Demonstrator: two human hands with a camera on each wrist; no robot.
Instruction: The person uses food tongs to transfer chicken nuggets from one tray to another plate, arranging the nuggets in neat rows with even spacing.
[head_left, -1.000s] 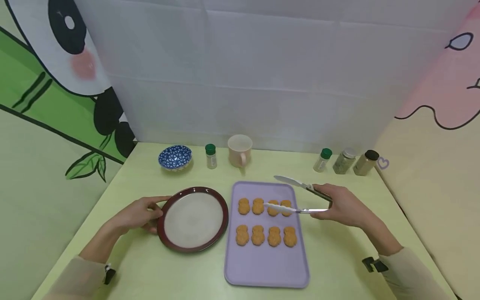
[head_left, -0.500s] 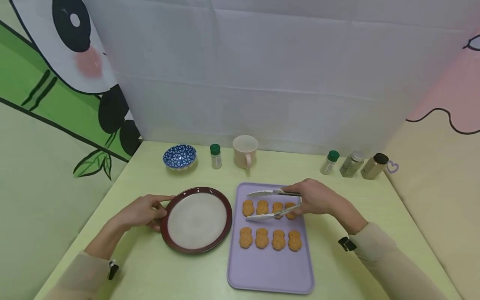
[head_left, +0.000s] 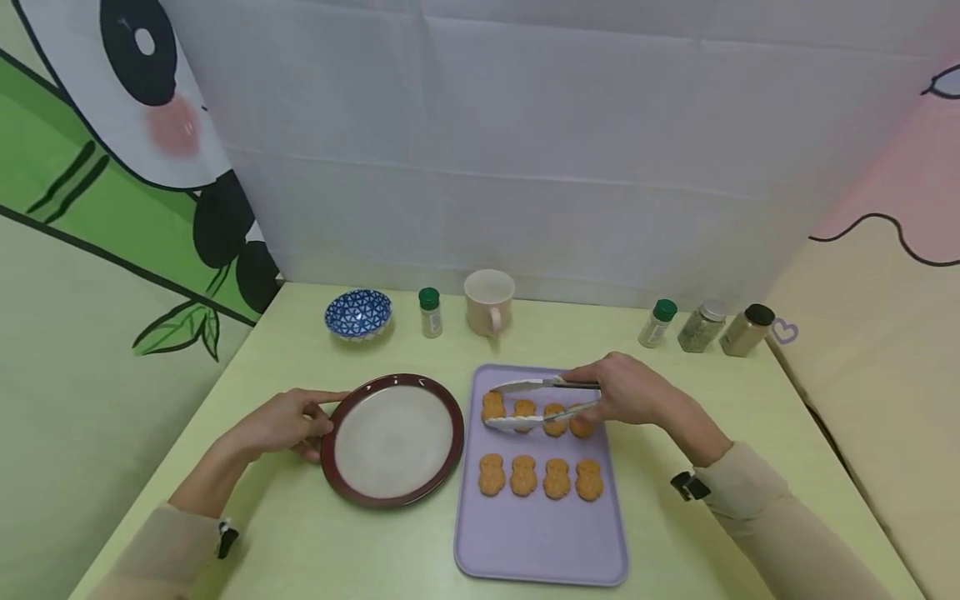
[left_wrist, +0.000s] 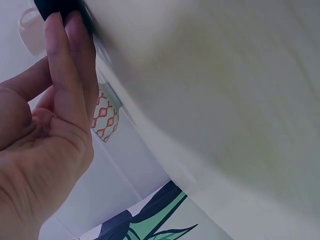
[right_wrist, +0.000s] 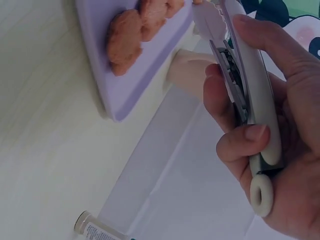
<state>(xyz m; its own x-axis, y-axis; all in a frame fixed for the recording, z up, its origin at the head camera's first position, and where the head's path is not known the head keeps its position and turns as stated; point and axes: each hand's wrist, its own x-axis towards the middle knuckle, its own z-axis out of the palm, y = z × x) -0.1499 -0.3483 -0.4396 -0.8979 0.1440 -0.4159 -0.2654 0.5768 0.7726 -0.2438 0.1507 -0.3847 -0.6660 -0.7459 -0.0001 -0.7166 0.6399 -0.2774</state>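
My left hand [head_left: 281, 429] holds the left rim of a round plate [head_left: 396, 381] with a cream middle and brown edge, the index finger lying along it. In the left wrist view, fingertips [left_wrist: 55, 30] meet the plate's dark edge. My right hand [head_left: 626, 390] grips metal tongs [head_left: 577, 385] with pale tips and handles. Their spread tips lie on either side of a golden-brown, bear-shaped nugget [head_left: 492, 405] at the left end of the back row. The lavender tray [head_left: 536, 546] carries several such nuggets in two rows; the tongs partly cover the back row.
Behind the plate stand a blue patterned bowl [head_left: 358, 314], a green-capped shaker [head_left: 430, 313] and a pale pink mug [head_left: 489, 302]. At the back right are another green-capped shaker [head_left: 657, 323], a grey-lidded jar [head_left: 702, 327] and a black-lidded jar [head_left: 747, 330].
My right hand has brought the tongs leftward from the tray's right side, over the back row. Their tips now flank the leftmost nugget, which has shifted slightly backward. The plate stays in place.
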